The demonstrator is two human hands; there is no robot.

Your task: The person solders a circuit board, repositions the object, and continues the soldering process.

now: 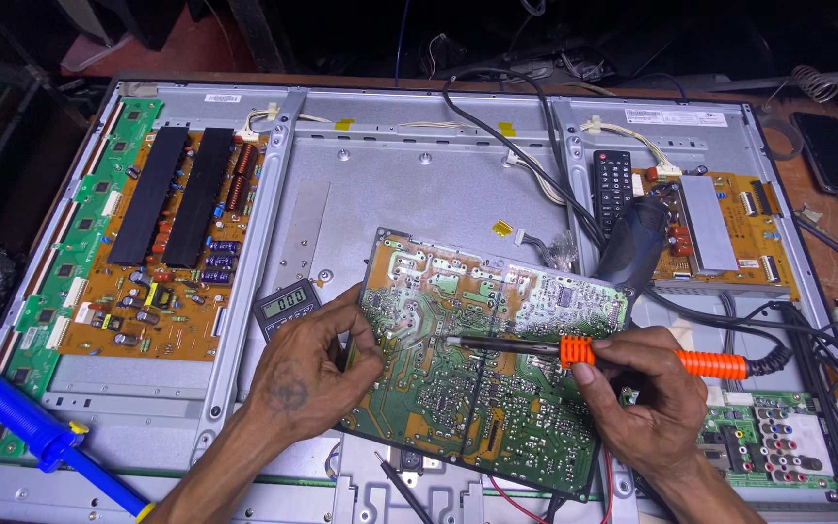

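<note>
A green circuit board (497, 388) lies solder side up on the metal back of an opened flat television (419, 184). My left hand (317, 364) grips the board's left edge and steadies it. My right hand (647, 393) holds a soldering iron (632, 355) by its orange handle. The iron's metal tip touches the board near its middle, just right of my left thumb.
A small digital meter (285, 308) sits left of the board, with a probe (402, 488) below it. A blue desoldering pump (41, 432) lies at the lower left. A brown power board (172, 243) is mounted left, a remote (612, 184) and black cables right.
</note>
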